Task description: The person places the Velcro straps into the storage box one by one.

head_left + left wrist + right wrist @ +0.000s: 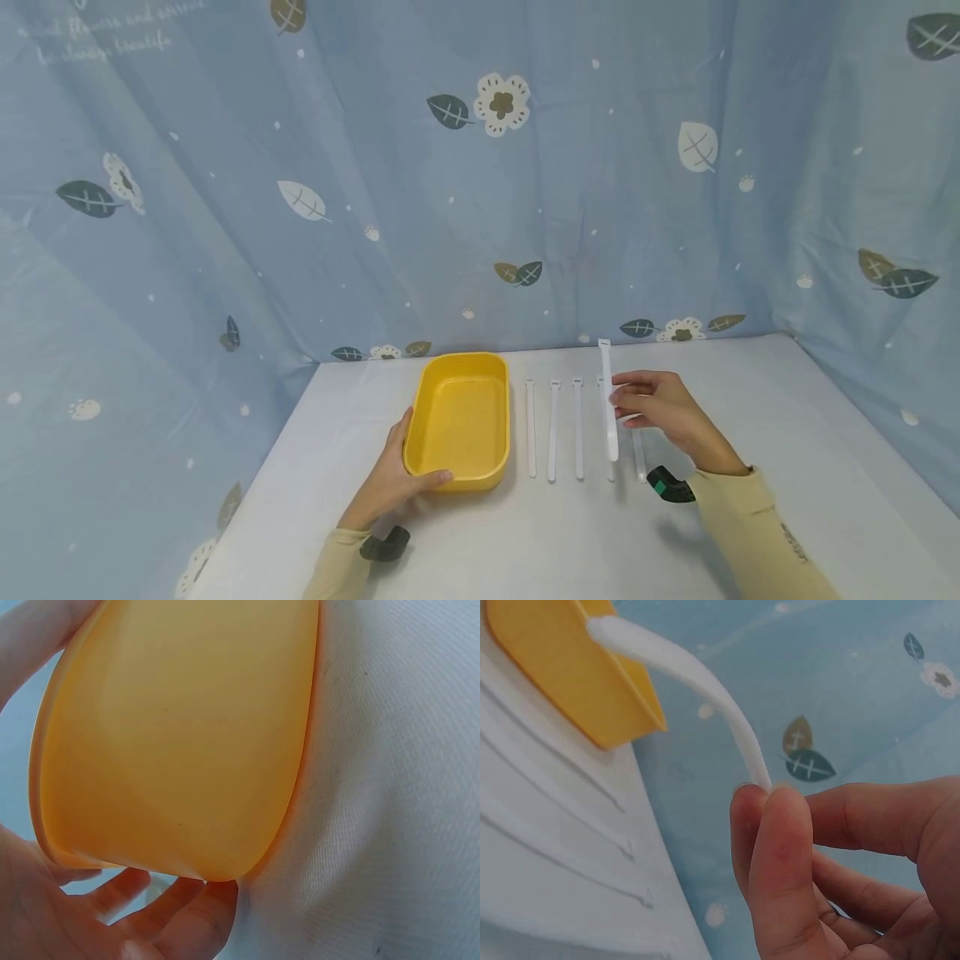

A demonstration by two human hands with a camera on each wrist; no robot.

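In the head view my left hand (pixel 401 471) grips the near left corner of a yellow plastic tray (pixel 461 425), its thumb along the near side and its fingers on the left wall. In the left wrist view those fingers press the outside of the tray (pixel 180 735). Nothing is seen inside it. To the right, my right hand (pixel 663 408) pinches a white hook-and-loop cable tie (pixel 608 417) between thumb and fingertips, raised above the table. In the right wrist view the held cable tie (pixel 705 686) curves away from the pinch toward the left.
Several more white cable ties (pixel 554 429) lie side by side on the white table (pixel 517 550), right of the tray; the held one and my hand partly cover the rightmost ones. A blue patterned curtain (pixel 480 208) stands behind the table's far edge.
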